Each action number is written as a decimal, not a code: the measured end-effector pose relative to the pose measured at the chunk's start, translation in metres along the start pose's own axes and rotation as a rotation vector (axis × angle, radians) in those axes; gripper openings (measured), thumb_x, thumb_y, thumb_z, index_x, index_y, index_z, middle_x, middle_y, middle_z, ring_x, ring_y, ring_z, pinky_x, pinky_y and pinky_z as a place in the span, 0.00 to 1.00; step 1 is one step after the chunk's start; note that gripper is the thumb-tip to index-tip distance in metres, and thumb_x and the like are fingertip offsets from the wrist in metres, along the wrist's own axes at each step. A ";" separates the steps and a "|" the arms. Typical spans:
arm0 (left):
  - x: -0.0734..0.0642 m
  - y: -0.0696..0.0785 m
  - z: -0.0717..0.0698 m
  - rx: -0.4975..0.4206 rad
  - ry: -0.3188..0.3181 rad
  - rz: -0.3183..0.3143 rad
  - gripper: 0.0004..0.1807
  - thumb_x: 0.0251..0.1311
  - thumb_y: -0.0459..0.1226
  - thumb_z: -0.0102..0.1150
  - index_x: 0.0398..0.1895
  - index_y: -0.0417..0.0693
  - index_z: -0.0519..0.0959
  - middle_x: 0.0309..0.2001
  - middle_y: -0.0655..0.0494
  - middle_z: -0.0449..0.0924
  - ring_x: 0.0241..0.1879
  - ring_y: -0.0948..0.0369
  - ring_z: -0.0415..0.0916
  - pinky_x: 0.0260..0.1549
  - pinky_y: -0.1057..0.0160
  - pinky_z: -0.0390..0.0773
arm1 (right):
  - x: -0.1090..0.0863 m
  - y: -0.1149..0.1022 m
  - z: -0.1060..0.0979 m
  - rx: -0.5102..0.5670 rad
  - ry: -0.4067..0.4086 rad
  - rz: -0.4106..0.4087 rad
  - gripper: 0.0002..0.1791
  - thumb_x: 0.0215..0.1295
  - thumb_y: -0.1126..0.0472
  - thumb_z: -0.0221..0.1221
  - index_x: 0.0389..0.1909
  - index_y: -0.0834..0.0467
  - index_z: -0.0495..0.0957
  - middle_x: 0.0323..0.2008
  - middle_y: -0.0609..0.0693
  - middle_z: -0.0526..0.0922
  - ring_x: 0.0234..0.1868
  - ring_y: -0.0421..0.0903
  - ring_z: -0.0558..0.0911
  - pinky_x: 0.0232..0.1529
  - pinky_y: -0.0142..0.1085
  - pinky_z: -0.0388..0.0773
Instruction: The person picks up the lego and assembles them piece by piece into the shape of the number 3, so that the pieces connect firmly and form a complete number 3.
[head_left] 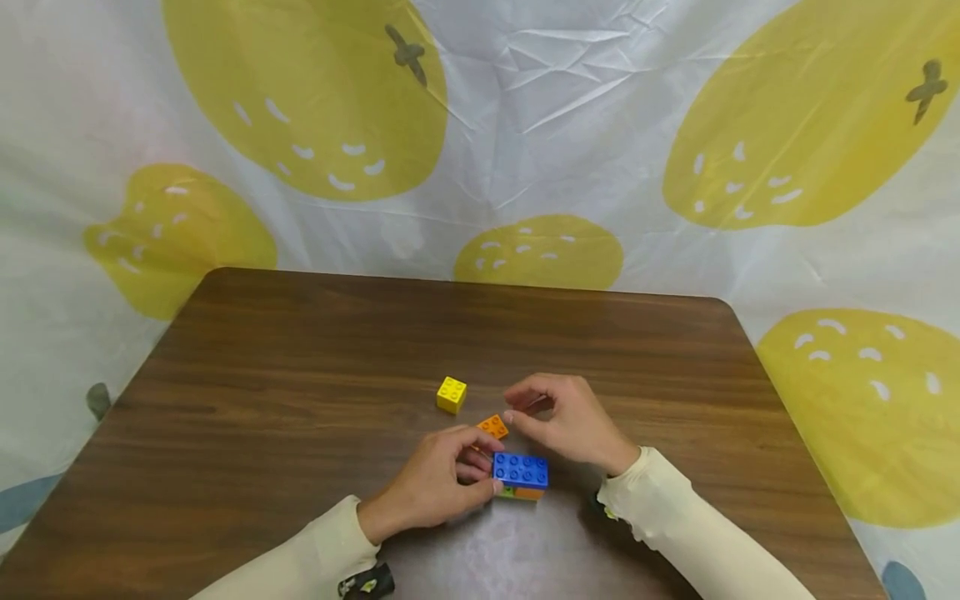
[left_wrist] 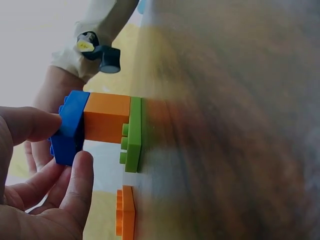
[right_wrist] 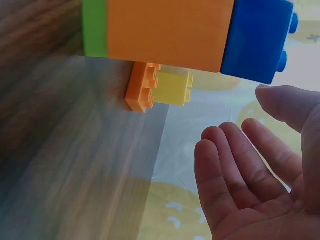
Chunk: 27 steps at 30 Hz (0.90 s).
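Observation:
A blue eight-stud brick (head_left: 521, 470) tops a small stack. Under it stand an orange block (left_wrist: 107, 117) and a flat green plate (left_wrist: 134, 140), whose studs show beyond the orange block. My left hand (head_left: 435, 482) pinches the blue brick's left end between thumb and fingers. Beyond that hand lies a thin orange brick (head_left: 493, 426), partly hidden by the fingers in the head view. My right hand (head_left: 572, 418) hovers at the right of the thin orange brick, fingers loosely bent and holding nothing. In the right wrist view its thumb tip is close to the blue brick.
A yellow four-stud brick (head_left: 452, 395) sits on the brown wooden table (head_left: 300, 350), behind the thin orange brick. A white cloth (head_left: 555, 158) printed with yellow fruit hangs past the table's far edge.

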<state>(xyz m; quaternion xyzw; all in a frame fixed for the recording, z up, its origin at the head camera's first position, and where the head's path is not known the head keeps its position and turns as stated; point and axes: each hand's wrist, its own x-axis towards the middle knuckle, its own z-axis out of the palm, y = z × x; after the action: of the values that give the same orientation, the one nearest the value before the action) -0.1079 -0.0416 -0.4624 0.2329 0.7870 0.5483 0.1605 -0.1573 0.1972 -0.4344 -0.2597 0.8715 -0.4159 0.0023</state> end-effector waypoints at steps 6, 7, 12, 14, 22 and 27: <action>0.000 0.002 -0.001 0.011 -0.001 0.017 0.19 0.60 0.37 0.77 0.53 0.43 0.84 0.49 0.50 0.85 0.45 0.60 0.86 0.44 0.66 0.88 | 0.019 0.001 0.005 -0.004 -0.001 -0.026 0.15 0.63 0.58 0.74 0.50 0.56 0.88 0.45 0.55 0.92 0.41 0.41 0.89 0.45 0.43 0.90; 0.000 0.002 -0.001 0.012 -0.002 0.017 0.19 0.60 0.37 0.77 0.53 0.43 0.84 0.49 0.50 0.85 0.45 0.59 0.86 0.45 0.66 0.88 | 0.022 0.002 0.006 -0.004 0.000 -0.029 0.15 0.63 0.58 0.74 0.50 0.55 0.88 0.45 0.55 0.92 0.41 0.41 0.89 0.45 0.43 0.90; -0.001 0.002 -0.001 0.007 -0.003 0.021 0.19 0.60 0.37 0.77 0.52 0.44 0.84 0.48 0.50 0.85 0.45 0.59 0.86 0.45 0.66 0.88 | 0.035 0.002 0.011 -0.007 0.010 -0.035 0.17 0.63 0.56 0.75 0.51 0.56 0.88 0.47 0.56 0.91 0.43 0.46 0.89 0.45 0.44 0.90; -0.001 0.001 -0.002 0.005 -0.002 0.021 0.19 0.60 0.37 0.77 0.52 0.44 0.84 0.48 0.50 0.85 0.45 0.59 0.86 0.45 0.66 0.88 | 0.039 0.002 0.013 -0.011 0.016 -0.030 0.19 0.63 0.56 0.75 0.52 0.58 0.87 0.48 0.56 0.91 0.44 0.48 0.89 0.46 0.44 0.90; -0.001 0.000 -0.001 0.001 0.009 0.028 0.19 0.60 0.37 0.77 0.52 0.44 0.84 0.47 0.50 0.84 0.45 0.60 0.86 0.44 0.68 0.88 | 0.051 0.008 0.018 0.002 -0.007 0.001 0.24 0.63 0.55 0.75 0.57 0.60 0.84 0.51 0.58 0.90 0.47 0.49 0.89 0.49 0.47 0.89; -0.001 -0.001 0.000 0.002 0.014 0.038 0.19 0.59 0.37 0.77 0.52 0.43 0.84 0.47 0.50 0.84 0.45 0.61 0.86 0.44 0.69 0.87 | 0.055 0.014 0.022 0.006 -0.026 0.011 0.25 0.63 0.55 0.75 0.57 0.62 0.84 0.52 0.58 0.90 0.48 0.50 0.89 0.50 0.46 0.89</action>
<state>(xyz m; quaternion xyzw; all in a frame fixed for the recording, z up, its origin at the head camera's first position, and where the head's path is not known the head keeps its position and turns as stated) -0.1078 -0.0424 -0.4630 0.2442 0.7840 0.5522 0.1442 -0.2060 0.1636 -0.4472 -0.2603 0.8715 -0.4152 0.0166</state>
